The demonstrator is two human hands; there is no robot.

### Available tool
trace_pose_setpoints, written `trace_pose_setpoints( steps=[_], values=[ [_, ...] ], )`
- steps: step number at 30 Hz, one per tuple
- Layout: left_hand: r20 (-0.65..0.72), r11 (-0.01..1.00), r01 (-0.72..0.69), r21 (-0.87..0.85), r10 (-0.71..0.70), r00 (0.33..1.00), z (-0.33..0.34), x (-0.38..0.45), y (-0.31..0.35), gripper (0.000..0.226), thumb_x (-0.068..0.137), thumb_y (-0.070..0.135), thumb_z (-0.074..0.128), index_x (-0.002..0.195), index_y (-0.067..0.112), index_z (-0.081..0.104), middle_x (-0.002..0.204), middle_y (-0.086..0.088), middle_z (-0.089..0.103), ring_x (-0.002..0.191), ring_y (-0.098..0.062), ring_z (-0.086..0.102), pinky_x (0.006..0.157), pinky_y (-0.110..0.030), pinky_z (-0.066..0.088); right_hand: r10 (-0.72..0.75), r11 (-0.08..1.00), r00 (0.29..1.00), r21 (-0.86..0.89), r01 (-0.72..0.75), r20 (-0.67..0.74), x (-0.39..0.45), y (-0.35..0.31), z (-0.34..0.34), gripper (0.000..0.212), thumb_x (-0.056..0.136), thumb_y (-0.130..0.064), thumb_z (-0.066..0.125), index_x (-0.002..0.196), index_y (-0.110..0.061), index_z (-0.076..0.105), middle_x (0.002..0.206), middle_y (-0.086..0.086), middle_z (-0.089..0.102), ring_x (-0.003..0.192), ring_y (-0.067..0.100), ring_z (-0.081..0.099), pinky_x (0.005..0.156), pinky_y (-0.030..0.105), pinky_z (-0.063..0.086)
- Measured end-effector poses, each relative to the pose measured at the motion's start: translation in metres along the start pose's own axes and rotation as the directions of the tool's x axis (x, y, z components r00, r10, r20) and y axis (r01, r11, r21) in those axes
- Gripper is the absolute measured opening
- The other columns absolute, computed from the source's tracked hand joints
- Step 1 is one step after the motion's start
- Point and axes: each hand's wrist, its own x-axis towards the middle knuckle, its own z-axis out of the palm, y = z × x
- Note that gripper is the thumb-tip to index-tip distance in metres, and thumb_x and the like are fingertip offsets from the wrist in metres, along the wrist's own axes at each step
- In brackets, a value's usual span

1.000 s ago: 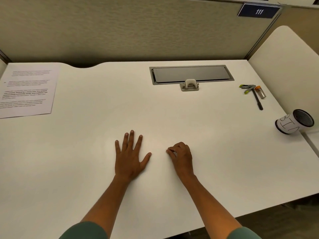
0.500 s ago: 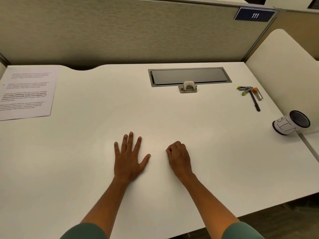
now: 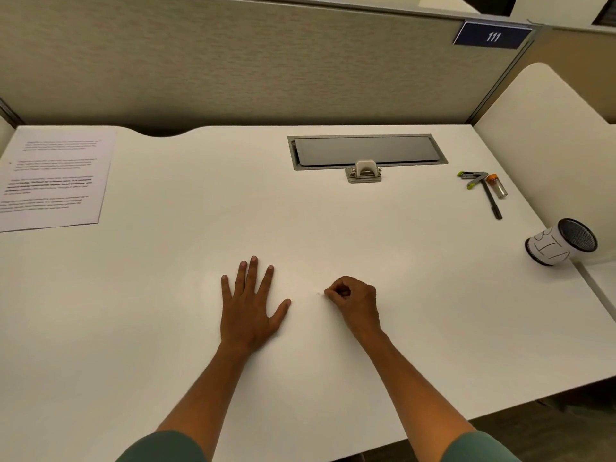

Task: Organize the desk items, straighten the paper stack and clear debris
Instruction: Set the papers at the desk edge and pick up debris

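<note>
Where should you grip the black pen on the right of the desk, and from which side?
Pinch the pen across the near half of its barrel, coming from above. It lies flat, pointing away from you, and its far end sits among the stapler and small vial, so the near end is freer.

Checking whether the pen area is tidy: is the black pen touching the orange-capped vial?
Cannot tell. In the head view, the black pen and orange-capped vial lie side by side, too small to show contact or gap.

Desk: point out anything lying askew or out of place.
The white cup near the desk's right edge lies tipped on its side, its dark mouth facing right. A tiny white speck sits just off the right hand. The paper stack looks squared.
</note>
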Motion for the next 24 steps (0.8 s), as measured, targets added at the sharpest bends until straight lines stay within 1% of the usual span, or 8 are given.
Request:
trace_pose_setpoints(
  steps=[3,6,8,11,15,17,20,24],
  values=[
    [-0.004,1.0,-0.003,0.004,0.003,1.0,0.0,0.0,0.0,0.077,0.09,0.068,0.037,0.153,0.026,0.026,0.164,-0.005,0.008,0.151,-0.024,0.004,0.118,-0.058,0.009,0.002,1.0,0.999,-0.025,-0.001,0.053,0.003,-0.003,0.002,0.008,0.077,-0.013,0.075,0.082,-0.018,0.073,0.072,-0.008,0.071,0.068,0.002,0.065,0.07,0.019,0.052],
    [0.01,1.0,0.002,0.023,-0.002,1.0,0.0,0.0,0.001,0.077,0.09,0.069,0.034,0.153,0.027,0.024,0.164,-0.004,0.006,0.151,-0.023,0.002,0.118,-0.058,0.009,-0.05,0.979,0.988,-0.187,0.077,0.144,0.007,-0.006,0.004,0.016,0.079,-0.02,0.076,0.095,-0.018,0.076,0.087,-0.005,0.074,0.078,0.007,0.066,0.079,0.022,0.052],
    [0.017,1.0,0.005,0.03,-0.006,1.0,0.0,0.0,0.001,0.077,0.09,0.07,0.032,0.153,0.027,0.023,0.164,-0.004,0.005,0.151,-0.023,0.001,0.118,-0.058,0.008,-0.068,0.956,0.978,-0.268,0.121,0.199,0.01,-0.008,0.004,0.018,0.081,-0.023,0.075,0.098,-0.017,0.076,0.095,-0.003,0.073,0.085,0.01,0.065,0.08,0.023,0.05],
    [0.009,1.0,0.004,0.017,-0.004,1.0,0.0,0.0,0.001,0.077,0.09,0.069,0.034,0.153,0.027,0.024,0.164,-0.005,0.006,0.151,-0.023,0.002,0.118,-0.058,0.008,-0.068,0.935,0.969,-0.323,0.145,0.239,0.014,-0.009,0.004,0.015,0.084,-0.024,0.073,0.096,-0.016,0.076,0.095,-0.001,0.071,0.089,0.013,0.065,0.079,0.022,0.048],
    [0.0,1.0,-0.002,0.006,0.002,1.0,0.0,0.0,0.001,0.077,0.09,0.068,0.035,0.153,0.026,0.025,0.164,-0.005,0.008,0.151,-0.024,0.004,0.118,-0.058,0.009,-0.07,0.92,0.959,-0.355,0.168,0.273,0.016,-0.012,0.003,0.013,0.085,-0.022,0.071,0.095,-0.016,0.076,0.095,0.001,0.07,0.091,0.015,0.064,0.08,0.028,0.05],
    [0.003,1.0,0.0,0.002,0.0,1.0,0.0,0.0,0.0,0.076,0.09,0.068,0.035,0.153,0.026,0.025,0.164,-0.005,0.007,0.151,-0.024,0.004,0.118,-0.058,0.009,-0.076,0.908,0.955,-0.376,0.184,0.285,0.016,-0.012,0.004,0.012,0.086,-0.022,0.069,0.094,-0.017,0.076,0.094,0.001,0.067,0.09,0.016,0.063,0.076,0.026,0.047],
    [0.004,1.0,-0.001,0.001,0.001,1.0,0.0,0.0,0.001,0.077,0.09,0.068,0.035,0.153,0.026,0.025,0.164,-0.005,0.008,0.151,-0.024,0.003,0.118,-0.058,0.009,-0.089,0.883,0.953,-0.42,0.21,0.288,0.016,-0.013,0.006,0.011,0.088,-0.02,0.065,0.092,-0.016,0.074,0.092,0.001,0.062,0.087,0.018,0.06,0.069,0.024,0.04],
    [-0.01,1.0,-0.011,0.001,0.011,1.0,0.001,-0.001,0.0,0.076,0.09,0.067,0.038,0.153,0.026,0.026,0.164,-0.006,0.009,0.151,-0.024,0.005,0.118,-0.058,0.009,-0.099,0.859,0.948,-0.456,0.235,0.302,0.014,-0.012,0.009,0.011,0.091,-0.016,0.059,0.091,-0.013,0.07,0.088,0.0,0.052,0.083,0.021,0.058,0.066,0.026,0.038]
  ],
)
